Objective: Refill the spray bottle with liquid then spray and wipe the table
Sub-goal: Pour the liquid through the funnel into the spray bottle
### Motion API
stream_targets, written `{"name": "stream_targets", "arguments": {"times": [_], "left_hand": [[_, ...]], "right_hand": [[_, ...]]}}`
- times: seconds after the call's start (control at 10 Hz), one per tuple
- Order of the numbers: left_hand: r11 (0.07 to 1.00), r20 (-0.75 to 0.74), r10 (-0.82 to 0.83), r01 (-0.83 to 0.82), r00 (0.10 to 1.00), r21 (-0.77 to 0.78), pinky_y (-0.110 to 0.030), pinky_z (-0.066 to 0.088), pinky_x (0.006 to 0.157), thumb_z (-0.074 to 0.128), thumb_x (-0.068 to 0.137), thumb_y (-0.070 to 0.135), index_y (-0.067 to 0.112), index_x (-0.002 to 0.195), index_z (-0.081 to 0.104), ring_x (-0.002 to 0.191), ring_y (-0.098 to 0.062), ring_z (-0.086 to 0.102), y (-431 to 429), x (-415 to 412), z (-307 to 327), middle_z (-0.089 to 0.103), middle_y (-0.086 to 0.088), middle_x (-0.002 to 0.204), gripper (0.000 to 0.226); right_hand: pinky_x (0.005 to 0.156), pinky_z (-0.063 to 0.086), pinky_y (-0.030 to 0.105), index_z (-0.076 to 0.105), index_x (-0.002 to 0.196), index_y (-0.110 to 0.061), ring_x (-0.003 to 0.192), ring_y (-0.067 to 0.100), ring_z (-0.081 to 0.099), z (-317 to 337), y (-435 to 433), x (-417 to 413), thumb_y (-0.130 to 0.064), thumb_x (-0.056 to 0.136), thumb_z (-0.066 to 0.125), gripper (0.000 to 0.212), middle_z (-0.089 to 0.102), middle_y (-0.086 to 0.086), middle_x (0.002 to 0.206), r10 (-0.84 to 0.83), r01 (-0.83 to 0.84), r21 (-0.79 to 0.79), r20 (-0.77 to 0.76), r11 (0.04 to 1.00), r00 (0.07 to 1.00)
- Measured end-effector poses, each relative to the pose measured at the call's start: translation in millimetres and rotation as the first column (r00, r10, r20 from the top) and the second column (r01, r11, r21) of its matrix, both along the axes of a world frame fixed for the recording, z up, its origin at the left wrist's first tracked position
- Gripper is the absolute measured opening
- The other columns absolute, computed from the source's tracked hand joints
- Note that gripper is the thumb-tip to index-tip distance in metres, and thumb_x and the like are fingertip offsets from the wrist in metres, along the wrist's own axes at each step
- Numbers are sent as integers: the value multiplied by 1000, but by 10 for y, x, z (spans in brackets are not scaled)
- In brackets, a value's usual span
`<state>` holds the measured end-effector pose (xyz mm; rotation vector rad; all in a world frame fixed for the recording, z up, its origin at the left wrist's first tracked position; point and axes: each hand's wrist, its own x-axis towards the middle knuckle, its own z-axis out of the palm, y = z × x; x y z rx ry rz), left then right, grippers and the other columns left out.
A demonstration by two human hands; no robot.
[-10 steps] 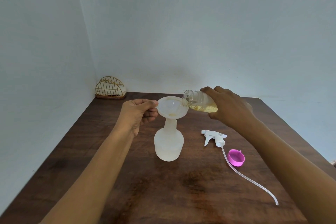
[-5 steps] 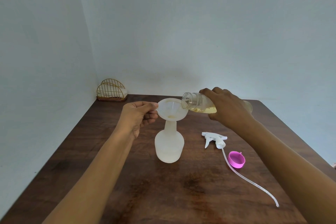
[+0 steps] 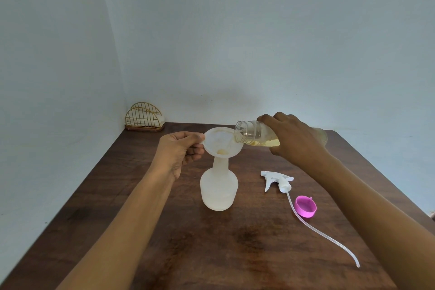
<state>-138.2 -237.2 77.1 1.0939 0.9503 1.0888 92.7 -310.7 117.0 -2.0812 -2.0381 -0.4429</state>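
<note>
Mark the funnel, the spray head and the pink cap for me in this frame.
funnel (image 3: 217, 142): head view, inner wall of the bowl.
spray head (image 3: 280, 181): head view, white body behind the trigger.
pink cap (image 3: 305, 205): head view, its hollow inside.

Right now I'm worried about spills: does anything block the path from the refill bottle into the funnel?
Nothing visible: the refill bottle has its open mouth over the funnel, seated in the spray bottle.
</note>
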Motion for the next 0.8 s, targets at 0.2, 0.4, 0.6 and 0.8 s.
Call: {"name": "stream_targets", "arguments": {"times": [0.2,0.4,0.6,0.8], "left_hand": [[1000,8,2,-2,1000,-2,-17,52,46,72,81,9,7,77,69,45,-6,60,0,8,-7,65,1,52,5],[1000,16,4,-4,1000,-10,-17,52,46,72,81,8,6,78,69,45,-6,61,-3,-4,-12,65,0,53,4],[1000,10,3,-2,1000,-10,-17,52,46,72,81,9,7,79,69,46,-6,62,-4,-13,-18,66,0,54,4],[1000,12,2,-2,1000,-9,-17,52,46,72,81,9,7,78,69,46,-6,62,-5,-9,-14,66,0,54,5]], "right_hand": [[68,38,29,41,132,-30,102,22,50,18,-15,-11,-14,76,70,65,53,0,116,-8,8,-6,4,1000,1000],[68,38,29,41,132,-30,101,22,50,31,-13,-32,-14,76,70,66,53,1,116,-9,10,-11,2,1000,1000],[67,35,29,40,133,-30,103,22,51,46,-25,-53,-15,77,71,66,54,1,117,-18,18,-5,18,1000,1000],[66,34,28,41,132,-30,104,21,51,59,-41,-59,-15,78,70,64,54,0,118,-19,18,2,35,1000,999]]}}
